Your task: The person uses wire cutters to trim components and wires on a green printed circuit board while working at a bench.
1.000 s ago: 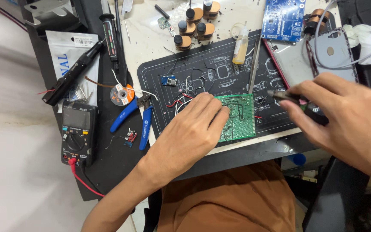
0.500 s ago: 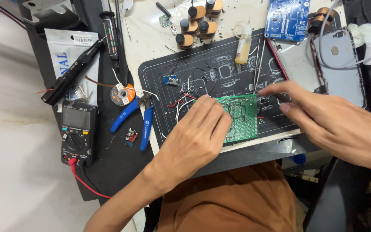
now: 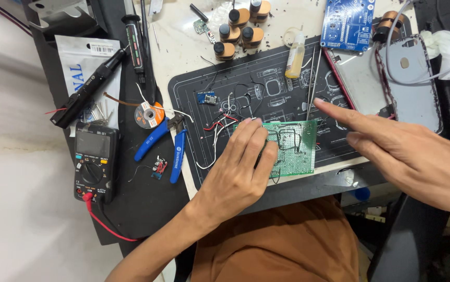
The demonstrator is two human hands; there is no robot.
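Fingers of my left hand (image 3: 238, 175) lie flat and loosely spread on the green circuit board (image 3: 292, 149), pinning it to the black work mat (image 3: 246, 86). My right hand (image 3: 410, 156) hovers open, holding nothing, index finger pointing just above the board's upper right corner beside the tweezers (image 3: 311, 83).

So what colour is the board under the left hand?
Green board, clearest in the head view.

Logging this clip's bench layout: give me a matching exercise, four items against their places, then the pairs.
Items:
1. green perfboard
2. multimeter
3. blue circuit board
4. blue-handled pliers

Places:
A. top edge, right of the small yellow bottle
B. under the left hand fingers
C. far left, red lead attached
D. between multimeter and black mat

Pairs: 1-B, 2-C, 3-A, 4-D
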